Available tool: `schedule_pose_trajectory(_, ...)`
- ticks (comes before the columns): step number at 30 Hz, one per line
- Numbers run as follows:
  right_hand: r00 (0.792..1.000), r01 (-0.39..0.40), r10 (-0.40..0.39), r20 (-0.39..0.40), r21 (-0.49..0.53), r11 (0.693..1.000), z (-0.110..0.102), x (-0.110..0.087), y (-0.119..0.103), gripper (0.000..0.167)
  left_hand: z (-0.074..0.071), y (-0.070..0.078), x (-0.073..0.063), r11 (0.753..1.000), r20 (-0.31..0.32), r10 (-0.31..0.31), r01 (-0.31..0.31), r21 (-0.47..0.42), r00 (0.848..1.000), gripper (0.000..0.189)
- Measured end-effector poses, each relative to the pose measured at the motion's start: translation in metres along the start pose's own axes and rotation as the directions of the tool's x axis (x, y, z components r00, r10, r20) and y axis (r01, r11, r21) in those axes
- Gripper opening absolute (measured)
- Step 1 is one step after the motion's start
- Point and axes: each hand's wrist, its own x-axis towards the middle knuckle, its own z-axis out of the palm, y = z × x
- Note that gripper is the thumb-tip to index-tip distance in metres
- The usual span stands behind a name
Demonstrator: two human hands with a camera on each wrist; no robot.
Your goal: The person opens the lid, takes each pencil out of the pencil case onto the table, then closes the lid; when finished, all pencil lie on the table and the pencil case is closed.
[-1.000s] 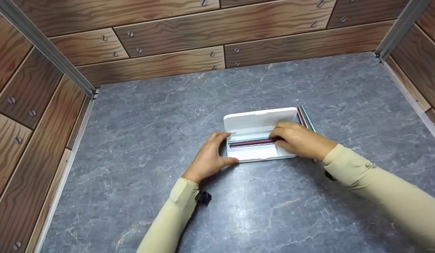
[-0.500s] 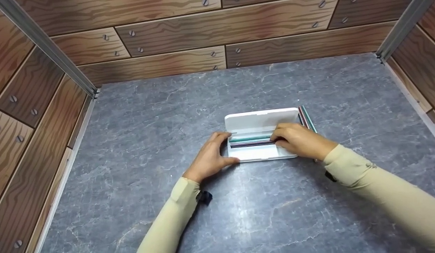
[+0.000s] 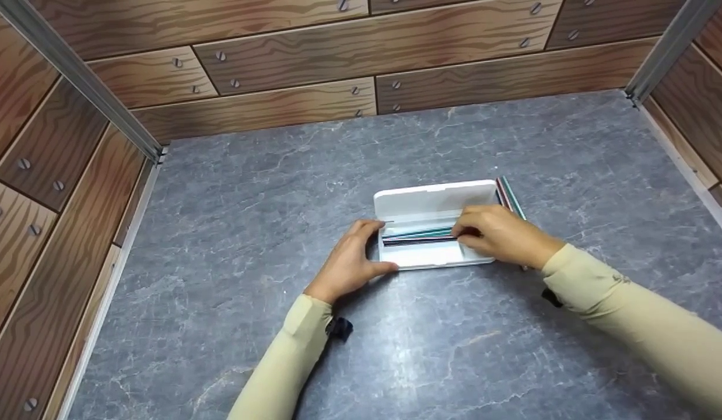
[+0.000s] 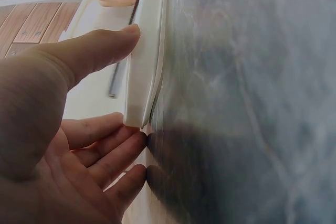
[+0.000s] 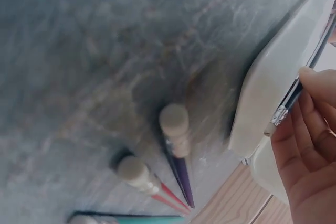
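If my right fingers (image 5: 287, 148) let go while pencil (image 5: 292, 97) slants, it may cross over other pencils (image 3: 418, 240) inside white case (image 3: 422, 255). If left fingers (image 4: 100, 129) ease, case may slide. Right fingers pinch pencil near eraser end, over case's right part; I see it run leftward from between them. Left fingers grip case's left end. Loose pencils (image 3: 513, 196) lie on tabletop (image 3: 250, 192) beside case.

Shows no readable text, label, brand, number or sign in the head view or either wrist view, whether on the white case (image 3: 419, 204) or on the pencils (image 5: 178, 140), with just a small, illegible mark (image 3: 620, 279) on the right sleeve (image 3: 635, 318).
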Motion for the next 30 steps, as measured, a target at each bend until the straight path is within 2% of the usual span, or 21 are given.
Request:
schedule_pose_trajectory(8,0.99,-0.072,0.089,-0.106,0.151,0.986,-0.012,-0.007,0.0,0.017,0.0,-0.001,0.001,1.0,-0.004,0.014,-0.014,0.008,1.0,0.086)
schedule_pose_trajectory(16,0.953,-0.174,0.241,-0.186,0.315,0.933,-0.031,-0.026,0.007,0.015,0.0,-0.001,0.0,1.0,0.003,-0.004,0.004,0.003,1.0,0.088)
schedule_pose_trajectory(21,0.901,-0.271,0.373,-0.223,0.382,0.884,-0.044,-0.046,0.022,0.017,0.0,-0.001,0.0,1.0,-0.001,-0.003,0.003,0.003,1.0,0.088)
schedule_pose_trajectory(25,0.843,-0.367,0.481,-0.24,0.396,0.842,-0.05,-0.062,0.037,0.021,0.0,-0.001,0.0,1.0,-0.006,0.006,-0.006,0.0,1.0,0.088)
schedule_pose_trajectory(30,0.77,-0.495,0.588,-0.245,0.35,0.795,-0.048,-0.077,0.051,0.025,0.001,-0.001,-0.001,1.0,-0.006,0.013,-0.013,0.002,1.0,0.087)
